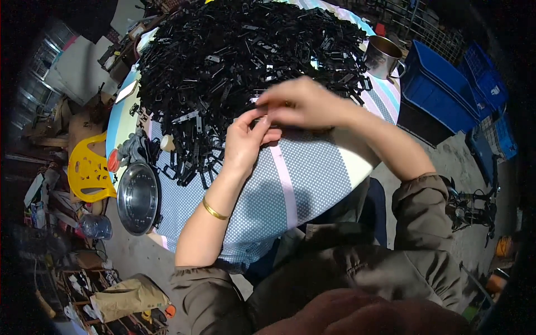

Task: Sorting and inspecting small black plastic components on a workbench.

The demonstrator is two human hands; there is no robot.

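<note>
A big heap of small black plastic parts (245, 61) covers the far half of a round table with a dotted blue cloth (312, 173). My left hand (245, 142) rests at the heap's near edge, fingers curled up toward my right hand (304, 106). The two hands meet at the fingertips, pinching something small that I cannot make out. My right hand is blurred. A gold bangle circles my left wrist.
A steel bowl (138, 197) sits at the table's left edge beside a roll of tape (167, 143). A metal mug (384, 56) stands at the far right. Blue crates (446, 89) are on the floor right, a yellow plastic chair (88, 170) left.
</note>
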